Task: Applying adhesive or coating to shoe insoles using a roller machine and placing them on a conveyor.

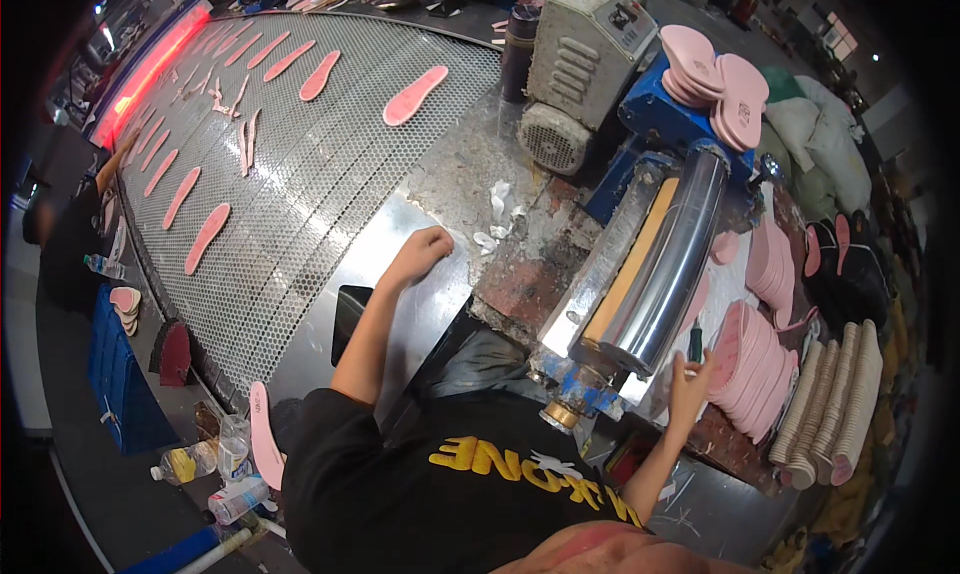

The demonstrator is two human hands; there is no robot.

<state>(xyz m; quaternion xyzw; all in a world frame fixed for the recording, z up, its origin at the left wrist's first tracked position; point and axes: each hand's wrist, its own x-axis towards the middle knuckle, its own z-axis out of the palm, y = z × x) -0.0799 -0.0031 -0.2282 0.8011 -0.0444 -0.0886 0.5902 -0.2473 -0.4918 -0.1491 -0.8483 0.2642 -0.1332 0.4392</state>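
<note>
My left hand (420,256) rests with curled fingers on the bare metal plate (400,319) at the edge of the conveyor; nothing shows in it. Across the roller machine, my right hand (688,386) has its thumb and a finger apart, near the lower end of a dark green handle (695,340). Whether the fingers touch that handle I cannot tell. Right beside this hand stands a row of stacked pink insoles (750,369). Between my hands is the machine's shiny steel roller (672,274), with a yellowish strip (632,259) along it.
Pink insoles (415,96) lie spread over the perforated conveyor (300,174), below a red glowing heater (150,79). A grey motor (585,69) stands behind the roller. More insoles (740,104) sit on the blue housing. Beige stacks (830,404) are far right. Another person (75,224) is at left.
</note>
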